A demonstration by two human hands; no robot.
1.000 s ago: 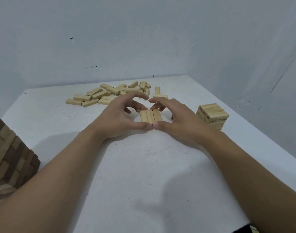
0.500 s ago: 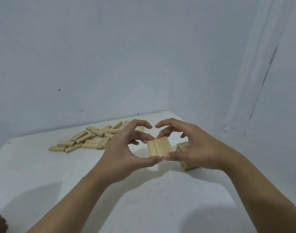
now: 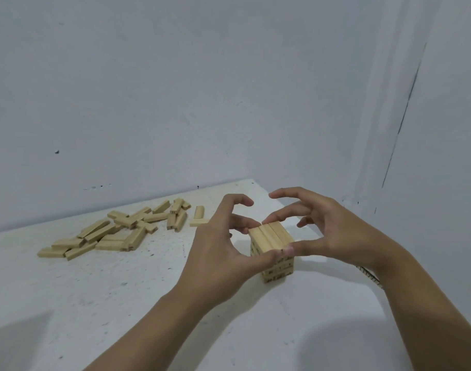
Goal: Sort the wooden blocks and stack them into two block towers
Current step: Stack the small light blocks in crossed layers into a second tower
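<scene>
Left hand and right hand, fingers curled, pinch a row of three blocks between thumbs and fingertips atop the short tower; loose blocks lie beyond the left fingers on the table.

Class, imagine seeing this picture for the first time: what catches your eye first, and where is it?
First, the left hand and right hand at centre right, pinching a row of three blocks between thumbs and fingertips atop a short block tower. Next, the loose blocks scattered at the far left of the white table.
</scene>
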